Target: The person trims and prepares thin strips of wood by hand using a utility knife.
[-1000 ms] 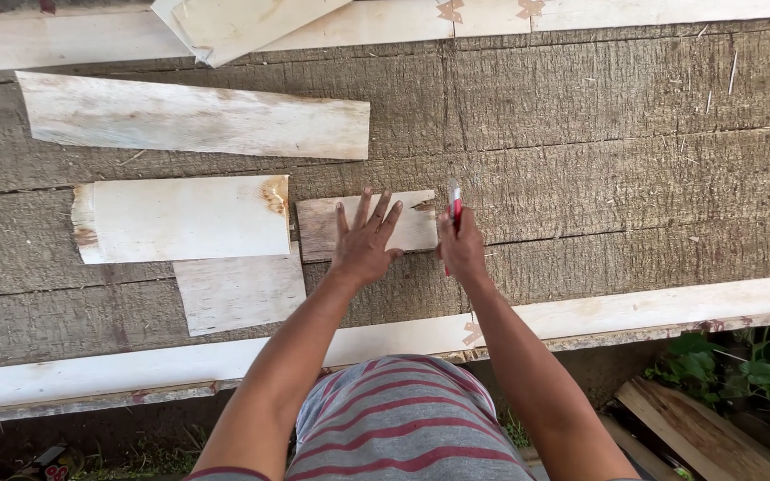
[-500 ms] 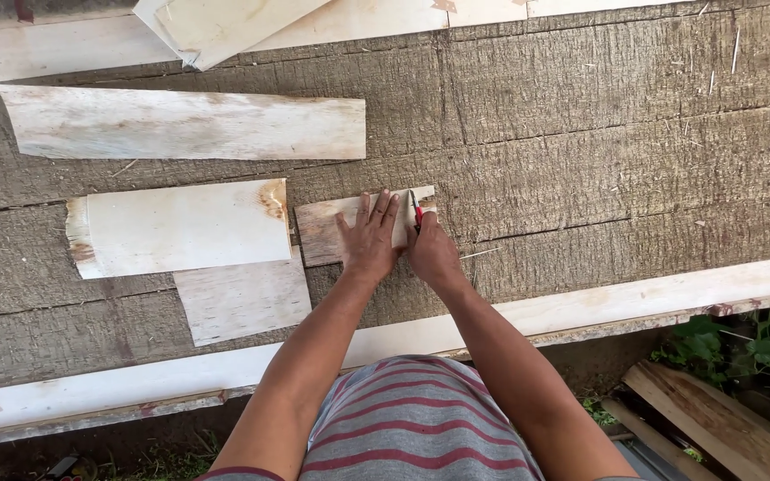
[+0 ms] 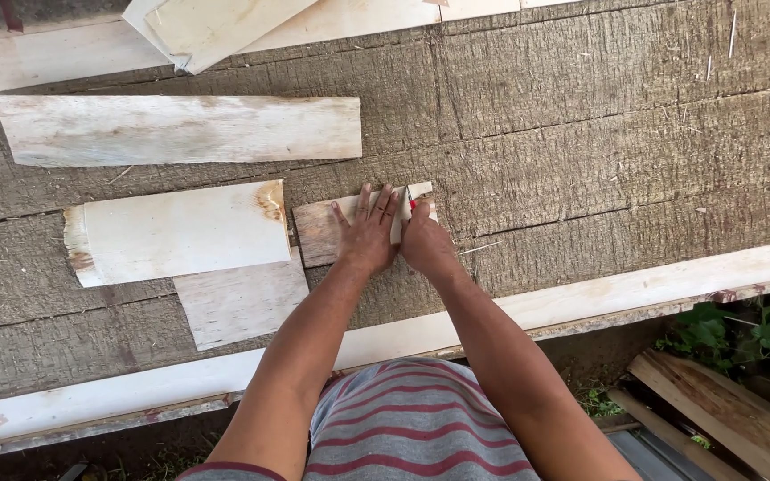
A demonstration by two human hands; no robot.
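On veneer piece (image 3: 323, 230): flat left fingers (image 3: 369, 207).

Small veneer piece (image 3: 323, 230) lies flat on worktop (image 3: 599, 116), dead ahead of you. Your left hand (image 3: 369, 233) rests flat on its right half; your right hand (image 3: 425, 242) touches left hand, at piece's right end, grip around small tool (image 3: 413, 204). Wide sheet (image 3: 180, 232) just left of small piece, edges touching. Lower sheet (image 3: 241, 303) below, tucked partly under wide sheet. Long strip (image 3: 180, 129) behind both. Stacked sheets (image 3: 216, 27) at far edge. Edge board (image 3: 581, 303) along near side, between you and sheets.
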